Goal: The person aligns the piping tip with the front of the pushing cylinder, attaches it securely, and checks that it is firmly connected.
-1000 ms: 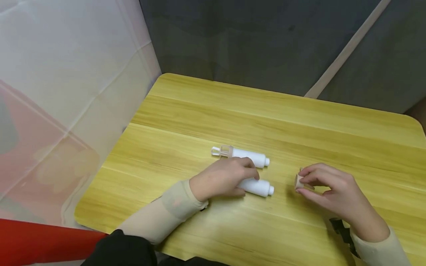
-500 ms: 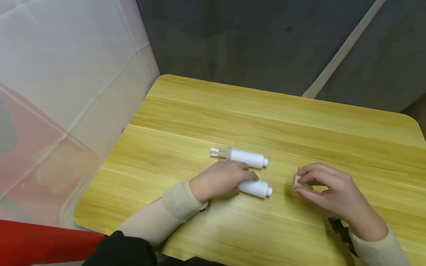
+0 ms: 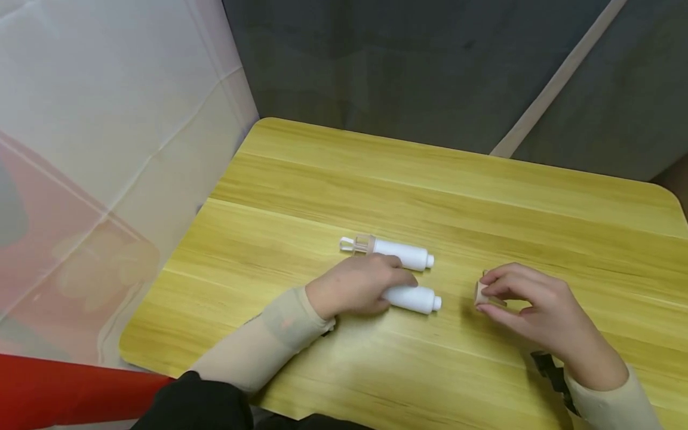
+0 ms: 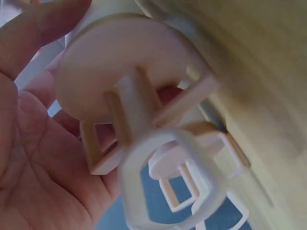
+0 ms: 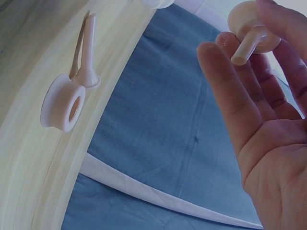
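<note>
My left hand grips the nearer white cylinder, which lies sideways on the table, its narrow tip to the right. In the left wrist view its pinkish round end carries struts and a white loop. A matching white cylinder lies just beyond. To their right, my right hand pinches a small beige round piece. The right wrist view shows that piece's stem between the fingers.
In the right wrist view a pale flanged ring and a slim peg with a flared base stand on the wooden table. A dark curtain hangs behind, a pale patterned cloth at the left.
The nearer cylinder and my left hand have shifted slightly toward the farther cylinder. My right hand has hardly moved and still pinches the beige piece.
</note>
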`<state>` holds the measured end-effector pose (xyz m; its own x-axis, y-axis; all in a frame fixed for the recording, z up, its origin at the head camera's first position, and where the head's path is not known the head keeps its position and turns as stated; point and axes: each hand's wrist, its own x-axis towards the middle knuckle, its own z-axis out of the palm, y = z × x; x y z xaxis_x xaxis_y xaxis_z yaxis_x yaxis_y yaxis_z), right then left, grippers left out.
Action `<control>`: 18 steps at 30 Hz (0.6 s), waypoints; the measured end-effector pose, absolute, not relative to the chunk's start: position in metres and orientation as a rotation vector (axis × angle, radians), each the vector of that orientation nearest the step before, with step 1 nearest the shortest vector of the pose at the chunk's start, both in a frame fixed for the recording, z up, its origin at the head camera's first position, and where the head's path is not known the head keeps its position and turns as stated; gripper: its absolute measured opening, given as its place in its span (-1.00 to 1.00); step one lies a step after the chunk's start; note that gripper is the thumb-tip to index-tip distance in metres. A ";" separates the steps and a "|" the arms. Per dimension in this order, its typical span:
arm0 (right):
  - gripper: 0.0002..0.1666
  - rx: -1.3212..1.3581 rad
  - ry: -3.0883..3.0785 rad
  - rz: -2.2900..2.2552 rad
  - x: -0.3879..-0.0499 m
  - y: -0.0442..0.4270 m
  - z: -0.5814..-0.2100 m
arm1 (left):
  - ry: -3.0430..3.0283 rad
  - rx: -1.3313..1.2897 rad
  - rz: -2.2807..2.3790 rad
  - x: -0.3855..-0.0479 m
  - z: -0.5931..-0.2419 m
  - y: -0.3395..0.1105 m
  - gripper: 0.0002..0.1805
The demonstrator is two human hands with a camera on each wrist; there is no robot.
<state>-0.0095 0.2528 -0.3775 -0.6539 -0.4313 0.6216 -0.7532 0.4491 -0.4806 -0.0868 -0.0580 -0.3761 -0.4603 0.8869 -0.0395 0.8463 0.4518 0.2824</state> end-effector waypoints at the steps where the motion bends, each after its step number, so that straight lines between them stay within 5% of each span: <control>1: -0.58 0.999 -2.293 1.062 -0.009 0.253 -0.378 | 2.527 1.530 0.349 -0.088 -0.375 -0.059 -0.44; 18: -0.61 1.065 -2.199 1.108 -0.010 0.243 -0.377 | 2.719 1.743 0.605 -0.085 -0.341 -0.075 -0.48</control>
<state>-0.0105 0.2433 -0.3765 -0.5976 -0.4347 0.6737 -0.8001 0.3776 -0.4661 -0.0852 -0.0751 -0.3405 -0.4298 0.8467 0.3137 0.8998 0.3727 0.2267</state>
